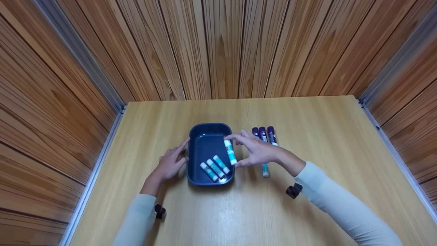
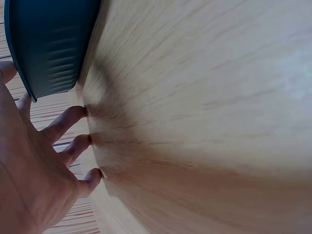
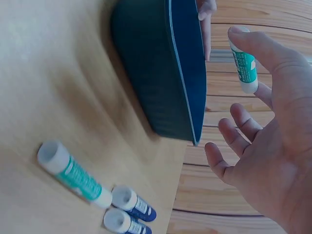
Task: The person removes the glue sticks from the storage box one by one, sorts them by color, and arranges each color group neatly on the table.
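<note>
A dark blue tray stands on the table with several green-and-white glue sticks lying slantwise at its near end. Above its right rim my right hand pinches another green-and-white glue stick end to end, between thumb and index finger. That held stick is clear of the tray in the right wrist view, the other fingers spread. At the tray's left side, my left hand touches the rim with thumb and index finger. Its remaining fingers reach down to the tabletop.
Right of the tray lie three purple-capped glue sticks, partly behind the right hand. A green-and-white glue stick lies nearer, below the right wrist. Wooden walls enclose the table at the back and sides.
</note>
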Motion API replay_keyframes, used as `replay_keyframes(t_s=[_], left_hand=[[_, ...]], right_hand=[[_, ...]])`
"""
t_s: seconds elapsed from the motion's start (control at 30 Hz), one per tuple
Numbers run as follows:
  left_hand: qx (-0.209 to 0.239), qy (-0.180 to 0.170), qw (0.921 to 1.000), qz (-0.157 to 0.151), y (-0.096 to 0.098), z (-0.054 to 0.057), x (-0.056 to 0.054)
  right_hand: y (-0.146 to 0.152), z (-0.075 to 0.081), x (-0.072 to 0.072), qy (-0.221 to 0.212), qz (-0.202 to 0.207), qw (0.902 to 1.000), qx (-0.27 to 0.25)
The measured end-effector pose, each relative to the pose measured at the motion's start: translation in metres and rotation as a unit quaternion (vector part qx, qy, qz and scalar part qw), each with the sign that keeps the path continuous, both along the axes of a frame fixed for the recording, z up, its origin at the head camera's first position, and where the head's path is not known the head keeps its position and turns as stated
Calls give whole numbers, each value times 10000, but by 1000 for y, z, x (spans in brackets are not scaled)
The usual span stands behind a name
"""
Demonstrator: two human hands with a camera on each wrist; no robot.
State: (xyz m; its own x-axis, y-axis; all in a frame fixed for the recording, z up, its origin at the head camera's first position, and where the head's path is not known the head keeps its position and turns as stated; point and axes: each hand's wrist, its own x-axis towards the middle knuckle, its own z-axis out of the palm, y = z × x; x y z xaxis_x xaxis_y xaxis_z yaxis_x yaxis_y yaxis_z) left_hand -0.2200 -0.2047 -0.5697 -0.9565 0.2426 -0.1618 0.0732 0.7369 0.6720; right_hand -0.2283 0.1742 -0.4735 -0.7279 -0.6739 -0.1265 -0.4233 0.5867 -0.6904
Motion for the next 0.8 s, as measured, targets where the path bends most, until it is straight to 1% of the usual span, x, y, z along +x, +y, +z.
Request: replay_keyframes(t_s=[0.17, 0.3, 0.47, 0.67, 0.8], left_hand=[[-1, 39, 10000, 4, 0, 0, 0], [-38, 148, 9999, -8, 0, -1, 3], [-32, 153, 9999, 22, 0, -4, 5], [-4, 176, 9998, 2, 0, -1, 4], [-55, 73, 10000, -10, 0, 2, 1]], right_hand=[[16, 0, 2, 92, -49, 9999, 12], [29, -5, 5, 62, -77, 9999, -15], [43, -12, 8, 2, -167, 9998, -69], [60, -20, 15, 154, -363, 9991, 121], [71, -26, 19, 90, -510, 9985, 196]])
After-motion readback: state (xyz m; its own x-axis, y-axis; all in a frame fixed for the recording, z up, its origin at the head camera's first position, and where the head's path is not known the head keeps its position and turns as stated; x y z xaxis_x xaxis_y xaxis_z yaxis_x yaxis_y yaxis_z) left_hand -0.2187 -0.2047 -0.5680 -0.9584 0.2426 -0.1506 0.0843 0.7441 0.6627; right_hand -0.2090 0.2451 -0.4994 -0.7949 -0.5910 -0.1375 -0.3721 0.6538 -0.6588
